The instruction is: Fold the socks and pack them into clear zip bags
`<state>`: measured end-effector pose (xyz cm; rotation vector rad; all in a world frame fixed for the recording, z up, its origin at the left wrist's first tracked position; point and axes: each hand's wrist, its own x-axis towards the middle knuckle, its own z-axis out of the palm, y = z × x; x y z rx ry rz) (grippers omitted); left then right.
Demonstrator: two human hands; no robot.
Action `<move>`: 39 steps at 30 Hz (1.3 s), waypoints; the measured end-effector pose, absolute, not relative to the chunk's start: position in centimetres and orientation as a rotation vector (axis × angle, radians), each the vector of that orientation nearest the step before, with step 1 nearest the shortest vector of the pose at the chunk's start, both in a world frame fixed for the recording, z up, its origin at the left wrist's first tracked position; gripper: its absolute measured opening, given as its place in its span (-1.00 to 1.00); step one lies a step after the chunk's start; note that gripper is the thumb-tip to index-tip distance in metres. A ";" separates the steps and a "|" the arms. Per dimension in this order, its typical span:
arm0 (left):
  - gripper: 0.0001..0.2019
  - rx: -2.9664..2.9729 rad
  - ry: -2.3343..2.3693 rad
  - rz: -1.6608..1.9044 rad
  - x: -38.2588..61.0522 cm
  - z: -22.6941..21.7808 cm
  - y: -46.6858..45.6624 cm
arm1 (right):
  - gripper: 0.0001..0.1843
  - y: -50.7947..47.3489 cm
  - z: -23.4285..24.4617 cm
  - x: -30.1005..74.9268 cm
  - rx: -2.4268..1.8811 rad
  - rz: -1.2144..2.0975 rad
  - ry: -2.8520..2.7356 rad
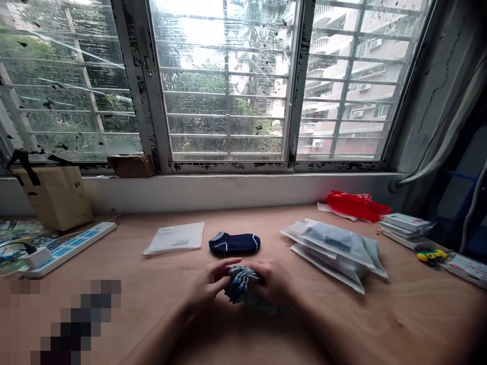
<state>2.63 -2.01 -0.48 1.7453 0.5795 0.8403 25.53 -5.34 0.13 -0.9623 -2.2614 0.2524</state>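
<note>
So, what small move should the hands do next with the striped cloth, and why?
Perhaps smooth the striped cloth flat: its top end looks bunched into folds between the left hand and right hand, whereas the navy sock bundle beyond lies flat on the table.

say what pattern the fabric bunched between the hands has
The bunched fabric has pale and dark stripes with some blue, shown in the head view.
</note>
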 end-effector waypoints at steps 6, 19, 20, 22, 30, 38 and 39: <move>-0.39 1.624 0.417 0.748 1.7 -0.1 -2.2 | -0.76 -5.3 0.2 25.6 -0.953 0.236 -2.294; -0.64 1.829 0.528 0.820 2.0 1.1 -2.5 | -0.78 -5.5 0.4 25.6 -0.966 0.205 -2.309; -0.62 1.810 0.507 0.814 2.0 0.9 -2.5 | -0.77 -5.5 0.3 25.6 -0.964 0.209 -2.304; -0.58 1.772 0.488 0.811 2.0 0.6 -2.4 | -0.76 -5.4 0.3 25.5 -0.959 0.213 -2.299; -0.60 1.791 0.546 0.820 2.0 0.5 -2.5 | -0.73 -5.5 0.3 25.5 -1.000 0.271 -2.324; -0.72 1.900 0.645 0.826 2.4 1.3 -2.8 | -0.80 -5.5 0.5 25.5 -0.974 0.229 -2.337; -0.73 1.920 0.653 0.821 2.6 1.3 -2.8 | -0.80 -5.6 0.5 25.5 -0.972 0.227 -2.336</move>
